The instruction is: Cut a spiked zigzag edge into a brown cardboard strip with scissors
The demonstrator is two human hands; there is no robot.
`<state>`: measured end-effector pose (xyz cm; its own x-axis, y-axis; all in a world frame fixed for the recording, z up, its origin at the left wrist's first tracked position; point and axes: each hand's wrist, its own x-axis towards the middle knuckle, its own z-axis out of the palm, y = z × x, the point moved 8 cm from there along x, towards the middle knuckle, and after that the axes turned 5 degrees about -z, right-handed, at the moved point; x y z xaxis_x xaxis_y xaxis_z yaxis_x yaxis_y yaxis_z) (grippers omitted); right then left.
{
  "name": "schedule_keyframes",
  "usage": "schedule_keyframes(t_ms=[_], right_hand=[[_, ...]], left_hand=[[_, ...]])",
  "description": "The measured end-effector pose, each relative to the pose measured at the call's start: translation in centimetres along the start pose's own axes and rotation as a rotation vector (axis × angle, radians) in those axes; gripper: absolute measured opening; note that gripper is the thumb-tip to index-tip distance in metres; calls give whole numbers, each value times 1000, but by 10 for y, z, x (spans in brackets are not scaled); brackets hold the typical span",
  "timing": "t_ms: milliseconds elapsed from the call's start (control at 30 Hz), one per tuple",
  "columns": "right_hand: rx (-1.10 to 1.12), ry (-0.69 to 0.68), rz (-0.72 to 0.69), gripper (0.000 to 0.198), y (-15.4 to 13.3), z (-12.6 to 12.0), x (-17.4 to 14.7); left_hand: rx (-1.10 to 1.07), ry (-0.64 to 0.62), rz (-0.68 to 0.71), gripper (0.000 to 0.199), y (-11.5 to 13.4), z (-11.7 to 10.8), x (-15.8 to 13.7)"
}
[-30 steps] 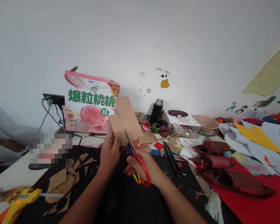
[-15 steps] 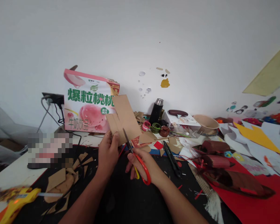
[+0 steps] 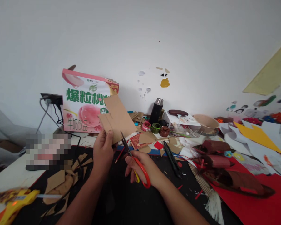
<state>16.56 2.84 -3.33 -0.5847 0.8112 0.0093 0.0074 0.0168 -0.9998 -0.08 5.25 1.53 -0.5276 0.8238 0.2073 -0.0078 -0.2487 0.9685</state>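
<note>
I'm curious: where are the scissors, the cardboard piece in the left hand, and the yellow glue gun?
Scissors (image 3: 144, 169): head view, on the red handle.
Cardboard piece (image 3: 120, 115): head view, on its broad flat face.
Yellow glue gun (image 3: 20, 204): head view, on its yellow body.

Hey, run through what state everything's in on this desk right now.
Left hand, gripping cardboard
Cardboard, held up
Right hand, holding scissors
Scissors, blade opening unclear
Peach box, standing upright
Thermos, capped
Paint jars, open
Utility knife, lying flat
Glue gun, lying down, orange light showing
Bowl, upright
</note>
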Motion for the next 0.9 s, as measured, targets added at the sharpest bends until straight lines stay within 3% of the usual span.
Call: schedule_keyframes(t_ms=[167, 367, 733, 900], right_hand=[[10, 11, 6, 61, 5, -1, 1], [27, 38, -7, 62, 1, -2, 1], [31, 69, -8, 62, -2, -5, 1], [71, 89, 9, 71, -8, -5, 0]], left_hand=[[57, -74, 6, 41, -3, 6, 0], [86, -134, 36, 37, 9, 17, -9], [264, -145, 159, 36, 17, 19, -13], [177, -225, 117, 40, 10, 26, -14]])
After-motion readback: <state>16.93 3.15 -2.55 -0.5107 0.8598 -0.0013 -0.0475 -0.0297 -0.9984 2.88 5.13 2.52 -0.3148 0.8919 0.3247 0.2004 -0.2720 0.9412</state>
